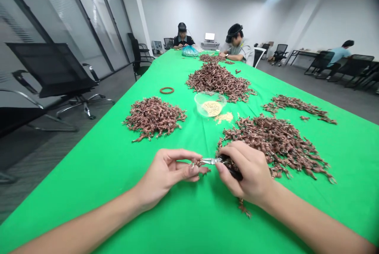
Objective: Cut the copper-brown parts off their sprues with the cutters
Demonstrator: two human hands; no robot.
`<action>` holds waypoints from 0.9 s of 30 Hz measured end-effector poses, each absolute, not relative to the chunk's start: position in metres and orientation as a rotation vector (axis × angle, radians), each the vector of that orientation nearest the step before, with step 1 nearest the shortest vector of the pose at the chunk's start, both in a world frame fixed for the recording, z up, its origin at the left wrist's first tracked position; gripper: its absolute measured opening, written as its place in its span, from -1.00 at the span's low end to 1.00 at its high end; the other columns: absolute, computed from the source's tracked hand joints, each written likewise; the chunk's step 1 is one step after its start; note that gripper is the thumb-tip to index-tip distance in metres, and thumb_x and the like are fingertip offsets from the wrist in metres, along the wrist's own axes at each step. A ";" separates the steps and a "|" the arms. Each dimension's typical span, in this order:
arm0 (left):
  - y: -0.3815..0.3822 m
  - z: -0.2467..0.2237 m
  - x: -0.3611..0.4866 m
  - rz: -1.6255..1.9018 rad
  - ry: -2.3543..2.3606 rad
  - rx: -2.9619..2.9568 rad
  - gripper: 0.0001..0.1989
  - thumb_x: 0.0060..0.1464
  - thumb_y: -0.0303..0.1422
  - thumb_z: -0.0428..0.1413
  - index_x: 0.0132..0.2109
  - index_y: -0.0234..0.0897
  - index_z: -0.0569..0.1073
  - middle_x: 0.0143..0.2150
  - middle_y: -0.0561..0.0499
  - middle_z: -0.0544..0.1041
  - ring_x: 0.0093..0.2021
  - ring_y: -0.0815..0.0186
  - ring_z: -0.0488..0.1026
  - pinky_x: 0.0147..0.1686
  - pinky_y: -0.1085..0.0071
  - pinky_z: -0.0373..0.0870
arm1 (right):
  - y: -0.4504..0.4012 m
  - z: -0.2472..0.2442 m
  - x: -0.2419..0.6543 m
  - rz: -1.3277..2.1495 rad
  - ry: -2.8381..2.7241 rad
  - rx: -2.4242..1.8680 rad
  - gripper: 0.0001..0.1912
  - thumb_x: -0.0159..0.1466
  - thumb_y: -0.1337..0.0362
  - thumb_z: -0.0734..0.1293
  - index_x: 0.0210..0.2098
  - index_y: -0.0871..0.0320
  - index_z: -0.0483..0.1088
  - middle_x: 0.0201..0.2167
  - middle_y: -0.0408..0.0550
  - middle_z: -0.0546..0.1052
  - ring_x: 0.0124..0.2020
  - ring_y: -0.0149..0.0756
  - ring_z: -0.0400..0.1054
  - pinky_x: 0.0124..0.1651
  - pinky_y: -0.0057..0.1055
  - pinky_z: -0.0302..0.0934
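My left hand (174,169) pinches a small reddish-brown figure-like piece (204,170) between thumb and fingers. Black-handled pliers (211,161) are gripped in my right hand (248,171), their metal tips touching the piece at my left fingertips. A big pile of similar brown pieces (272,139) lies just beyond and right of my right hand. One loose piece (244,208) rests on the green cloth below that hand. Ahead of my left hand is another pile (154,117).
A clear bowl (211,106) of pale bits stands mid-table, some spilled beside it. Behind it are a larger brown pile (219,80) and a brown ring (166,90). Two people sit at the far end near a blue bag (190,51). Chairs (53,68) stand left.
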State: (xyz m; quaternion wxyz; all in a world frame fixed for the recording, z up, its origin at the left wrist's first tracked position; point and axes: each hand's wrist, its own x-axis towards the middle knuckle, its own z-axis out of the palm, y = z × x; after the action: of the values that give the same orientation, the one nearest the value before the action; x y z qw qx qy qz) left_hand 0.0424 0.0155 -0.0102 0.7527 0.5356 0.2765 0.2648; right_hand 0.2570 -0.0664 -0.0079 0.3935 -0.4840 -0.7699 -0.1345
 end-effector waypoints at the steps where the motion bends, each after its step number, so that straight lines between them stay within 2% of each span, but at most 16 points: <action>1: 0.016 -0.011 0.042 0.574 0.602 1.167 -0.71 -0.01 -0.41 0.39 -0.11 -0.39 0.60 -0.22 -0.17 0.70 -0.19 0.17 0.67 -0.28 0.49 0.61 | -0.067 -0.008 0.257 -0.362 -1.965 -1.216 -0.83 0.35 0.24 0.27 -0.22 0.24 0.42 -0.43 0.00 0.47 -0.43 -0.29 0.35 -0.39 -0.36 0.26; 12: 0.015 -0.007 0.041 0.520 0.576 1.144 -0.77 0.00 -0.33 0.38 -0.22 -0.39 0.61 -0.35 -0.11 0.67 -0.30 0.18 0.67 -0.48 0.59 0.55 | -0.071 -0.008 0.259 -0.723 -2.038 -1.147 -0.74 0.28 0.18 0.38 -0.13 0.22 0.40 -0.41 0.03 0.53 -0.38 -0.19 0.41 -0.37 -0.31 0.27; 16: 0.014 -0.005 0.040 0.463 0.565 1.149 -0.74 0.05 -0.29 0.35 -0.18 -0.39 0.60 -0.40 -0.10 0.65 -0.33 0.17 0.67 -0.60 0.62 0.49 | -0.072 -0.008 0.259 -0.781 -2.043 -1.129 -0.69 0.26 0.17 0.41 -0.12 0.25 0.40 -0.39 0.06 0.54 -0.37 -0.17 0.41 -0.36 -0.28 0.27; 21: 0.013 -0.005 0.039 0.439 0.509 1.097 -0.79 0.06 -0.30 0.34 -0.27 -0.37 0.55 -0.52 0.00 0.57 -0.42 0.22 0.65 -0.64 0.63 0.46 | -0.074 -0.009 0.259 -0.784 -2.038 -1.120 -0.70 0.27 0.15 0.40 -0.11 0.23 0.41 -0.38 0.04 0.54 -0.37 -0.18 0.42 -0.36 -0.29 0.27; 27: 0.014 -0.005 0.039 0.410 0.502 1.067 -0.78 0.09 -0.28 0.32 -0.26 -0.37 0.54 -0.30 -0.11 0.65 -0.46 0.29 0.64 -0.65 0.65 0.44 | -0.074 -0.010 0.262 -0.803 -2.063 -1.085 -0.66 0.25 0.13 0.42 -0.11 0.25 0.41 -0.37 0.06 0.54 -0.36 -0.17 0.41 -0.38 -0.28 0.25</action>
State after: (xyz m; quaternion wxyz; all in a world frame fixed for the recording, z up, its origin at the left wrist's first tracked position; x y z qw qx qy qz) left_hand 0.0393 0.0142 -0.0046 0.8115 0.4995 0.2348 0.1920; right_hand 0.2617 -0.0736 -0.0097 0.3318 -0.4152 -0.7893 -0.3074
